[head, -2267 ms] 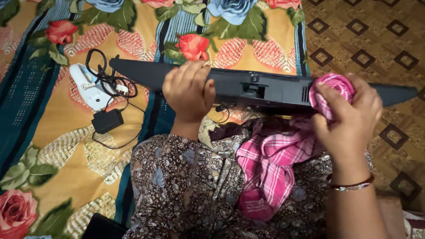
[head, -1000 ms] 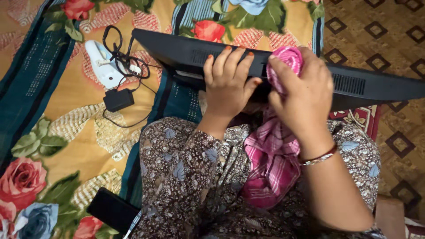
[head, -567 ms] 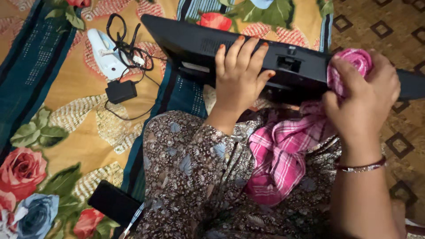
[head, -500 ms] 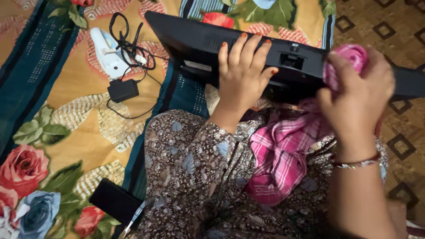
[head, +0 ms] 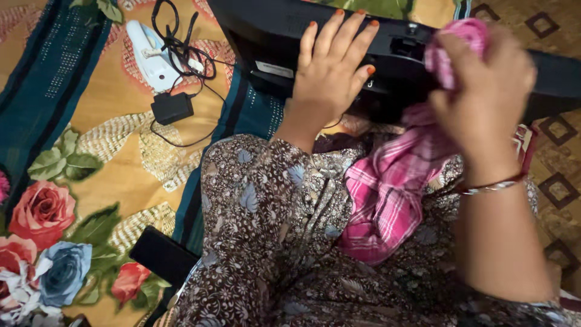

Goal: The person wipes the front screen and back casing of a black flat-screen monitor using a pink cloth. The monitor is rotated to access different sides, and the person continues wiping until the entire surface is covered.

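A flat black monitor (head: 275,30) lies across my lap with its back side up. My left hand (head: 330,72) presses flat on that back, fingers spread, holding it steady. My right hand (head: 484,97) is bunched around one end of a pink checked cloth (head: 387,194) and presses the wad against the monitor's back near its mount slot. The remaining cloth hangs down over my brown flowered dress. The right hand is blurred by motion.
A white stand base (head: 148,48) with a tangled black cable and black power adapter (head: 171,108) lies on the flowered bedsheet (head: 78,157) at upper left. A flat black object (head: 163,257) lies by my knee. Brown patterned floor (head: 557,181) runs along the right.
The right hand has rubbed the cloth wad back and forth along the monitor's back. The left hand has flattened out, and the monitor now sits higher in view.
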